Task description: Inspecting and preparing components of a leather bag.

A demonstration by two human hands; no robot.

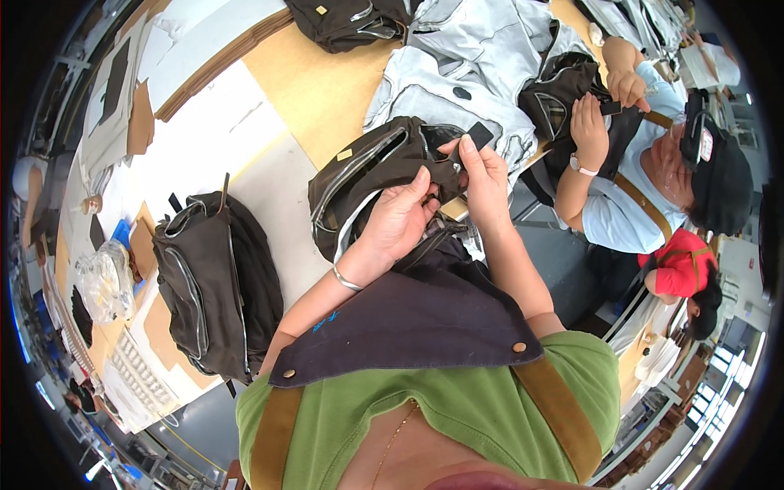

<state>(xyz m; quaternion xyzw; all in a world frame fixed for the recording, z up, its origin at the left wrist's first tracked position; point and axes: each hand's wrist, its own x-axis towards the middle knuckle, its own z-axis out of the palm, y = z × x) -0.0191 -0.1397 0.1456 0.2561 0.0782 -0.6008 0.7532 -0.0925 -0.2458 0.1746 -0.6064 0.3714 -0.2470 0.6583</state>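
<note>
A dark brown backpack (332, 189) with zips and a checked lining lies at the table edge before me, its top opened. My left hand (402, 214) is closed with thumb and fingers pinching the dark cloth at the bag's near edge. Just to the right, my right hand (483, 178) pinches a small black rectangular tab (479, 134) between thumb and finger, above the bag's opening. Its lower fingers are by the dark cloth, and whether they grip it too I cannot tell.
Another brown backpack (214, 282) stands on the left, and a third (347, 23) lies at the far side. Pale grey bag pieces (441, 77) are heaped beyond my bag. A co-worker (633, 196) at the right handles a similar bag (551, 102). Clear plastic wrap (106, 282) sits far left.
</note>
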